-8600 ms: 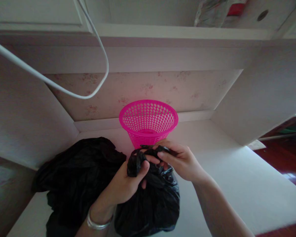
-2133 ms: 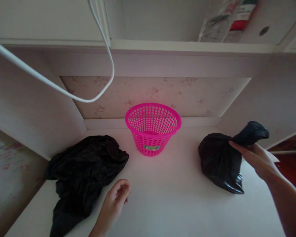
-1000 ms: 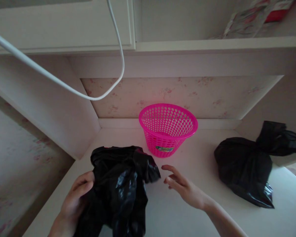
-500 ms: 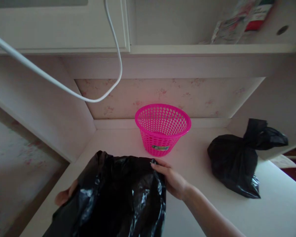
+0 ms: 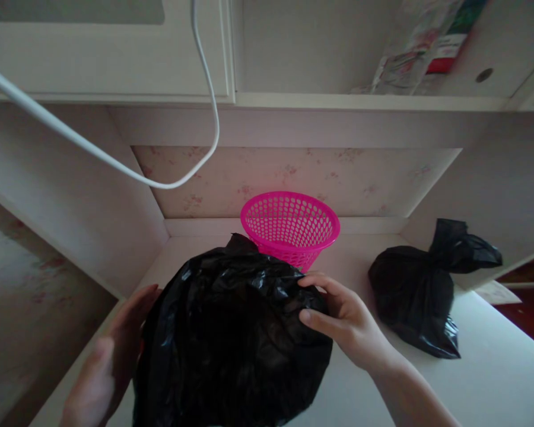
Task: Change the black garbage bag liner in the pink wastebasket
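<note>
A black plastic garbage bag [image 5: 231, 338] is spread wide in front of me, its mouth facing up toward the camera. My left hand [image 5: 111, 356] lies along the bag's left outer side, slightly blurred, its fingers stretched out and the fingertips partly behind the plastic. On the right rim, my right hand [image 5: 338, 320] grips the bag, fingers on the upper edge and thumb on the near side. Just behind the bag stands a pink perforated plastic basket [image 5: 289, 219], its lower part hidden by the bag.
A tied, filled black bag [image 5: 413, 290] sits to the right on the white surface [image 5: 485, 367]. A white cable [image 5: 160, 185] loops down at the upper left. Above, an open cabinet shelf [image 5: 302, 53] holds plastic packages [image 5: 409, 59]. Side panels flank the surface.
The bag has been spread rounder and raised toward the basket, covering more of its base. My right hand has shifted right with the rim; the left hand now shows more, fingers extended.
</note>
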`<state>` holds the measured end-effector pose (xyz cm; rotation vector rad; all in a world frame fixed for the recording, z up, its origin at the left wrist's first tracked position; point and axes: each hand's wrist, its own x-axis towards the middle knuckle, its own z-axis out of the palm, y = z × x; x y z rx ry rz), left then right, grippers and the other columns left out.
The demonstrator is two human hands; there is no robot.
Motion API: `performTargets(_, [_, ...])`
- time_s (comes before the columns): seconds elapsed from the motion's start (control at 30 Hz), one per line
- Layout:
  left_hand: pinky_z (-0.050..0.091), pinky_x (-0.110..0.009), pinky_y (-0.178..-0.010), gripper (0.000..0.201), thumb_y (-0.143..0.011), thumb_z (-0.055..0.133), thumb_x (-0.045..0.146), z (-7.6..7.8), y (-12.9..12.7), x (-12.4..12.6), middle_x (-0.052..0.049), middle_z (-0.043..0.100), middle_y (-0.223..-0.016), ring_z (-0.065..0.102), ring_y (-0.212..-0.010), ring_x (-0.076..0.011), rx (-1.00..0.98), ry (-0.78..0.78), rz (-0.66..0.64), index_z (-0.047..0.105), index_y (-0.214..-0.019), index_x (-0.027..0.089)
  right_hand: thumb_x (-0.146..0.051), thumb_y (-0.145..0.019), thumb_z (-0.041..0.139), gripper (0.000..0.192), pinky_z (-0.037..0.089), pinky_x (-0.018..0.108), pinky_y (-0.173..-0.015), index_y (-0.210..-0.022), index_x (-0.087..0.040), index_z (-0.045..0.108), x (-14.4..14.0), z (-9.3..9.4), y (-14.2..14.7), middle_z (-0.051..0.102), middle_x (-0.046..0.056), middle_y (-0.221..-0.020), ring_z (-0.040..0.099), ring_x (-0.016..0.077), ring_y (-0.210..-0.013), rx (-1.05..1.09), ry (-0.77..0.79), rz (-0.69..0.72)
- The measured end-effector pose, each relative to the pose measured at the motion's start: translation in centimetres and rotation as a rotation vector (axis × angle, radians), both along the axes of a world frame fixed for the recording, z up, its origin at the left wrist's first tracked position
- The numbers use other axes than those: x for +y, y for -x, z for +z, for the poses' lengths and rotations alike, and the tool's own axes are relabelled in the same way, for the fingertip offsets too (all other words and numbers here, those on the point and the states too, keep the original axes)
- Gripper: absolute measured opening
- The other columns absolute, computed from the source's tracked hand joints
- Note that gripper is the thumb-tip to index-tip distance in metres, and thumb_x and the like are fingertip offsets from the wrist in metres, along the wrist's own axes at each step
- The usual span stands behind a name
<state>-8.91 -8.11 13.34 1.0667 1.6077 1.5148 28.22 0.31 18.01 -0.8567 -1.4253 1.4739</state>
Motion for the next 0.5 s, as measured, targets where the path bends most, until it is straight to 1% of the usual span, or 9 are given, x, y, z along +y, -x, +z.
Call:
performTargets(0.03, [0.053,-0.051,-0.106,0.087,-0.065,0.063,0.086,0.0,-0.7,-0.1,-0.007,0.061,-0.145,0.051,-0.137,-0.0403,0.028,0.018,-0.039,0.063,-0.133,0.032,-0.037,-0.081,0.083,0.036,0.055,0.025,-0.073,-0.113,-0.028,0.071,0.0,-0.4,0.2,0.066,0.002,-0.102,0.064,0.0153,-0.086,-0.043,-0.012,-0.017])
performTargets(0.1, [0.053,-0.045,-0.105,0.083,-0.068,0.077,0.071,0.1,-2.1,0.2,-0.008,0.058,-0.148,0.051,-0.138,-0.0377,0.137,0.095,-0.148,0.058,-0.139,0.032,-0.038,-0.083,0.081,0.041,0.056,0.032,-0.088,-0.121,-0.029,0.068,0.1,-0.9,0.3,0.064,0.005,-0.116,0.065,0.0199,-0.102,-0.122,-0.098,-0.045])
performTargets(0.17, [0.060,-0.038,-0.089,0.071,-0.075,0.079,0.056,0.3,-3.2,0.6,-0.010,0.065,-0.137,0.064,-0.122,-0.0335,0.245,0.185,-0.225,0.058,-0.137,0.030,-0.037,-0.083,0.080,0.054,0.048,0.041,-0.109,-0.134,-0.032,0.062,0.2,-0.9,-0.1,0.055,0.007,-0.138,0.057,0.0254,-0.127,-0.198,-0.210,-0.070])
performTargets(0.23, [0.060,-0.033,-0.069,0.060,-0.080,0.073,0.057,0.3,-3.6,1.0,-0.008,0.071,-0.116,0.072,-0.098,-0.0285,0.274,0.211,-0.198,0.060,-0.131,0.027,-0.035,-0.081,0.082,0.073,0.036,0.046,-0.120,-0.148,-0.036,0.051,0.4,-0.5,-0.8,0.044,0.006,-0.152,0.045,0.0279,-0.141,-0.268,-0.285,-0.100])
performTargets(0.27, [0.058,-0.032,-0.066,0.056,-0.082,0.070,0.058,0.4,-3.5,1.1,-0.007,0.072,-0.109,0.072,-0.091,-0.0268,0.288,0.200,-0.142,0.063,-0.127,0.026,-0.035,-0.080,0.082,0.081,0.035,0.047,-0.121,-0.152,-0.037,0.045,0.4,-0.3,-1.1,0.040,0.005,-0.155,0.042,0.0283,-0.143,-0.301,-0.306,-0.124])
performTargets(0.33, [0.058,-0.034,-0.078,0.046,-0.083,0.067,0.057,0.6,-3.1,1.0,-0.005,0.072,-0.106,0.071,-0.095,-0.0265,0.353,0.142,0.016,0.067,-0.117,0.026,-0.033,-0.079,0.082,0.089,0.044,0.044,-0.114,-0.155,-0.038,0.038,0.6,-0.4,-1.5,0.037,0.005,-0.156,0.048,0.0273,-0.138,-0.366,-0.327,-0.188])
performTargets(0.4, [0.052,-0.037,-0.096,0.037,-0.085,0.064,0.053,1.1,-2.6,0.7,-0.004,0.072,-0.110,0.068,-0.107,-0.0274,0.417,0.082,0.192,0.069,-0.111,0.026,-0.025,-0.078,0.078,0.091,0.056,0.037,-0.096,-0.157,-0.037,0.034,0.7,-1.2,-1.6,0.038,0.007,-0.153,0.061,0.0218,-0.117,-0.428,-0.326,-0.244])
performTargets(0.43, [0.050,-0.039,-0.099,0.035,-0.087,0.063,0.051,1.4,-2.5,0.5,-0.004,0.072,-0.112,0.067,-0.109,-0.0277,0.426,0.073,0.276,0.068,-0.111,0.027,-0.019,-0.077,0.074,0.091,0.059,0.033,-0.085,-0.157,-0.036,0.034,0.9,-1.8,-1.8,0.040,0.008,-0.150,0.065,0.0178,-0.101,-0.453,-0.322,-0.257])
performTargets(0.5, [0.051,-0.039,-0.097,0.033,-0.088,0.060,0.049,2.0,-2.3,0.3,-0.003,0.072,-0.110,0.067,-0.107,-0.0283,0.429,0.105,0.388,0.067,-0.112,0.027,-0.009,-0.072,0.063,0.085,0.057,0.029,-0.068,-0.152,-0.031,0.043,1.3,-3.3,-2.2,0.047,0.009,-0.138,0.061,0.0120,-0.078,-0.498,-0.334,-0.278])
